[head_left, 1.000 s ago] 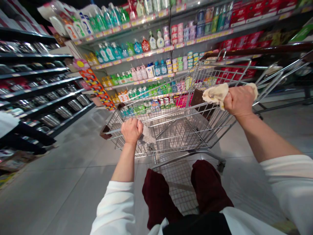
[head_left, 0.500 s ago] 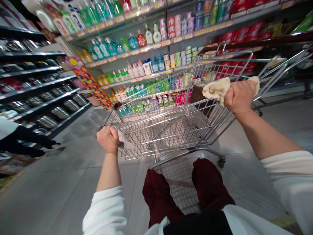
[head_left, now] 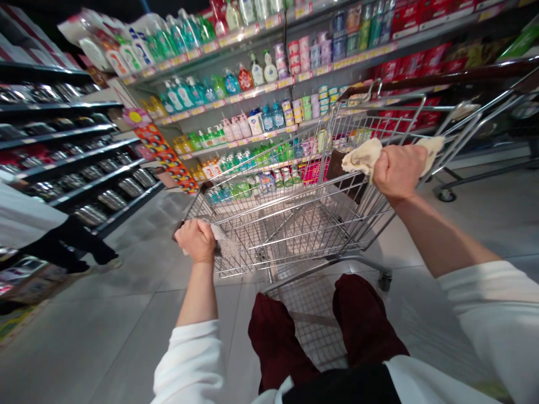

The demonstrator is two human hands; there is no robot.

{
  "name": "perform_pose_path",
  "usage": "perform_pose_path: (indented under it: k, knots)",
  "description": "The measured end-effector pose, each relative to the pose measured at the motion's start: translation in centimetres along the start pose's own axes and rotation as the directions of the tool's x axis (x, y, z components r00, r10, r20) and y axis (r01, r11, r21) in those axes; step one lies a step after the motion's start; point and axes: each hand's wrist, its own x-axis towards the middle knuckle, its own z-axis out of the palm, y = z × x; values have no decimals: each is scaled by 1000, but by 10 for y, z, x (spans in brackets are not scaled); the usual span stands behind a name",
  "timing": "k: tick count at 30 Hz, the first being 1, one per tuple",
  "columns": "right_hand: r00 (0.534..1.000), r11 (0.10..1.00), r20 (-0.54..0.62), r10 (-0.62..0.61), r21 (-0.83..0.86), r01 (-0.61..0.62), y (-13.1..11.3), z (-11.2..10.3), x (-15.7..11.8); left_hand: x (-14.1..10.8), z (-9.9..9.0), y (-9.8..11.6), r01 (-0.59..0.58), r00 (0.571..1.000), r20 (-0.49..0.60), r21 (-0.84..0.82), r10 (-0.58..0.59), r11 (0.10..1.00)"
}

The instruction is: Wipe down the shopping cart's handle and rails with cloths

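A wire shopping cart [head_left: 290, 196] stands sideways before me, its lower frame near my knees. My left hand [head_left: 196, 240] is closed around its dark left corner. A pale, speckled, fuzzy piece [head_left: 227, 247] shows beside that hand; its kind is unclear. My right hand [head_left: 400, 170] clenches a cream, stained cloth [head_left: 362, 157] against the cart's near top rail, with cloth sticking out on both sides of the fist. The rail under that fist is hidden.
Shelves of pump bottles and tubs [head_left: 244, 78] rise behind the cart. Metalware shelves [head_left: 88, 213] run along the left. A person in dark trousers [head_left: 80, 241] stands by them. Another cart's wheel [head_left: 446, 194] rests on the floor at right.
My right hand and the cloth have shifted slightly left along the cart's rail. My left hand sits a little further right in view, as does the cart's corner. The person at left shows more.
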Motion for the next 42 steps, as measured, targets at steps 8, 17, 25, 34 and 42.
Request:
perform_pose_path:
  k: [8, 17, 25, 34, 42]
  knots:
    - [980, 962, -33, -196, 189, 199, -117, -7, -38, -24, 5, 137, -110, 994, -38, -117, 106, 987]
    - [934, 887, -145, -328, 294, 357, -190, -8, -61, -30, 0, 193, -266, 962, 27, -106, 270, 958]
    - [885, 840, -157, -439, 277, 466, -171, -7, -56, -27, 5, 172, -345, 939, -13, -86, 345, 935]
    - [894, 869, -177, -411, 219, 443, -108, 2, -38, -13, 8, 88, -315, 948, -39, -7, 315, 949]
    - [939, 940, 35, -342, 7, 342, -22, -7, -13, -3, 4, 17, -241, 970, -13, 31, 241, 970]
